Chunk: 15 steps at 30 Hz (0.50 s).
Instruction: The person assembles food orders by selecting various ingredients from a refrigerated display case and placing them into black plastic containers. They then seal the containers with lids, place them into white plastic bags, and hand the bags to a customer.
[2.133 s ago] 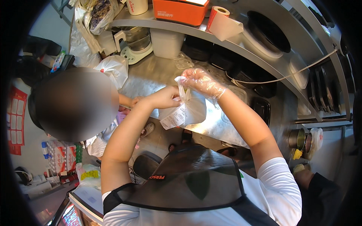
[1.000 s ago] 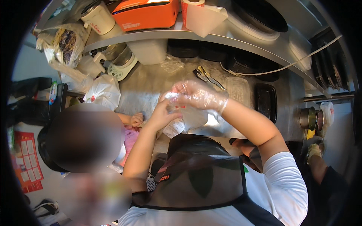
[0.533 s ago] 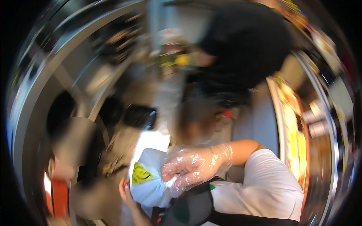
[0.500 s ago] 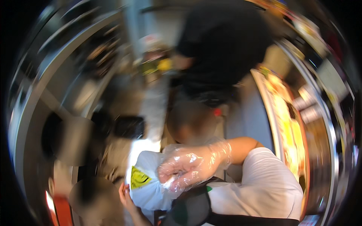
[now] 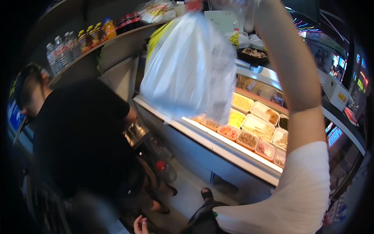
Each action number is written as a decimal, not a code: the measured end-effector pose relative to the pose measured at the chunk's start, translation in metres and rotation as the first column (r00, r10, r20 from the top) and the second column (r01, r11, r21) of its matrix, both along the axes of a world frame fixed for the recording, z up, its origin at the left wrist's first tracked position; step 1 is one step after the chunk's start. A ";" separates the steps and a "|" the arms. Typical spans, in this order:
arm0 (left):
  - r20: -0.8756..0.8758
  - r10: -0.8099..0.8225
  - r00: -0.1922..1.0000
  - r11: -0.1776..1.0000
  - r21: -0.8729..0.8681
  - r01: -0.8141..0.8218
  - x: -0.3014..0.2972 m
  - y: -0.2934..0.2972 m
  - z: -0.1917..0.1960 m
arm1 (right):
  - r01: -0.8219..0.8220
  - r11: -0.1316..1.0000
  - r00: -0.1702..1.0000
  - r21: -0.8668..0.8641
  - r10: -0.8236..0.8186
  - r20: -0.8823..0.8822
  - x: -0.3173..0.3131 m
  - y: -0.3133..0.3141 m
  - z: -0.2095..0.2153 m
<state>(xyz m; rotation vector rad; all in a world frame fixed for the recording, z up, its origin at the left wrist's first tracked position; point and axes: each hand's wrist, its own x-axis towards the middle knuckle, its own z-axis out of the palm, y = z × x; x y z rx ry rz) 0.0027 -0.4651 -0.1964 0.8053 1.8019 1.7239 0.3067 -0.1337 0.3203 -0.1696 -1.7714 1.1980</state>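
Bottles (image 5: pixel 83 42) on shelf (image 5: pixel 117 39) at left, bag (image 5: pixel 179 70) before display case (image 5: pixel 233 152), trays (image 5: pixel 258 126) inside it

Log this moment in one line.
right grip: raised, holding white bag; paper slip: hanging alongside; left grip: lower edge, partly visible

- 1 right sleeve (image 5: pixel 302 177): white, short, plain
- 1 apron (image 5: pixel 202 223): black
- 1 mark (image 5: pixel 215 214): small, green, beside apron
- 1 glove (image 5: pixel 250 12): clear plastic, crinkled, blurred
- 1 left hand (image 5: pixel 140 226): ungloved
- 1 sandal (image 5: pixel 207 193): black, open-toed
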 end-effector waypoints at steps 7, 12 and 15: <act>0.224 -0.226 0.948 0.972 -0.013 0.235 0.004 0.181 -0.011 | 0.591 0.784 0.805 0.191 -0.588 -0.078 0.111 0.228 0.124; 0.160 -0.478 0.863 0.871 -0.035 0.489 0.024 0.278 -0.029 | 0.851 0.524 0.525 0.031 -0.851 -0.012 0.208 0.361 0.110; 0.243 -0.634 0.734 0.766 0.068 0.639 0.022 0.309 -0.056 | 0.921 0.362 0.366 -0.147 -0.931 0.001 0.262 0.405 0.076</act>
